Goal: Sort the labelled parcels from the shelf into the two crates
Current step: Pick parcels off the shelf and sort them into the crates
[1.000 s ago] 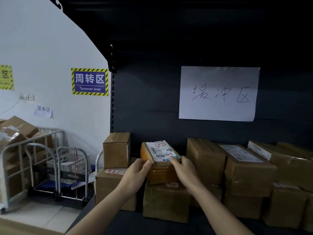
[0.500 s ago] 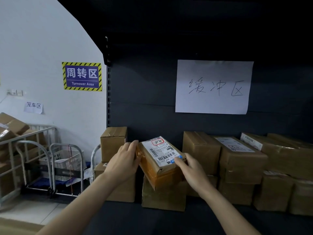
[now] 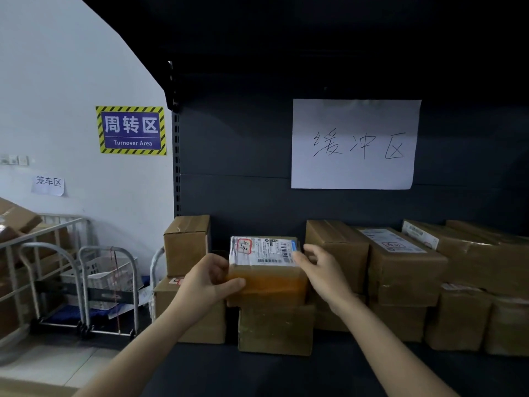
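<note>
A small tape-wrapped brown parcel [image 3: 267, 282] with a white shipping label on top is held between both hands above a larger box [image 3: 276, 329] on the dark shelf [image 3: 257, 373]. My left hand [image 3: 207, 280] grips its left end, thumb across the front face. Its right end is held by my right hand [image 3: 323, 270], at the label's blue corner. More brown parcels stand on the shelf: two stacked at the left [image 3: 187, 243], and a row with labels at the right [image 3: 400, 262]. No crate is in view.
A white paper sign [image 3: 355, 143] hangs on the shelf's back panel. At the left, on the floor, stand metal cage trolleys [image 3: 107, 287] with a white basket and a cage of cardboard boxes [image 3: 17, 222]. A blue "Turnover Area" sign [image 3: 131, 130] is on the white wall.
Both hands have turned the parcel, from skewed with a corner forward to square with its long side facing me. My left thumb has come round onto its front face.
</note>
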### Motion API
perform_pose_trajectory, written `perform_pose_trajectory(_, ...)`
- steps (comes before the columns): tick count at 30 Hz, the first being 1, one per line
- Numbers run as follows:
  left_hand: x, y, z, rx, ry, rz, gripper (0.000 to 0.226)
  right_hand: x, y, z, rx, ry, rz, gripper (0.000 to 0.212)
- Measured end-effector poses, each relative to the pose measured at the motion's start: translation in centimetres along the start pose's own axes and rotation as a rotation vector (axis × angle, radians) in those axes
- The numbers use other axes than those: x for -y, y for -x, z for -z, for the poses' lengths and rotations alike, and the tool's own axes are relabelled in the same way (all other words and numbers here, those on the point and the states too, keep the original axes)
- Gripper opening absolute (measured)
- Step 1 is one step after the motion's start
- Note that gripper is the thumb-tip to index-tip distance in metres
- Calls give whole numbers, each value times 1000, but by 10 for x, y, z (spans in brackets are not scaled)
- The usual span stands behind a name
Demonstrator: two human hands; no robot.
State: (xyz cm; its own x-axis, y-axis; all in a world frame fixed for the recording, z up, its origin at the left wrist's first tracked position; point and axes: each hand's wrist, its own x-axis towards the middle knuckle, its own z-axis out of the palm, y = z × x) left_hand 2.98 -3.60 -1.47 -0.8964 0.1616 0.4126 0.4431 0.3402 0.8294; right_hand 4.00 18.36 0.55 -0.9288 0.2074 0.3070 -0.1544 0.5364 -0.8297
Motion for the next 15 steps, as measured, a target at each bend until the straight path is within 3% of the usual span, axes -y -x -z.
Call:
perform_pose_trajectory(4, -7, 7, 0, -78, 37, -8, 19, -3, -1, -1, 35, -190, -49, 51)
perform_pose_trajectory(8, -4, -15, 3, -219, 45, 99, 22, -11, 16, 3, -137, -18, 76, 47)
perform_pose_trajectory(12, 2, -37, -5, -106, 135, 219, 38, -14, 43, 6, -297, 120, 240, 24)
perform_pose_trajectory(14, 1, -41, -8, -58, 199, 260, 38, -14, 53, 5, -241, 156, 261, 5)
perform_pose_trajectory(15, 0, -41, -9, -39, 231, 270, 35, -16, 56, 2, -182, 181, 260, 7)
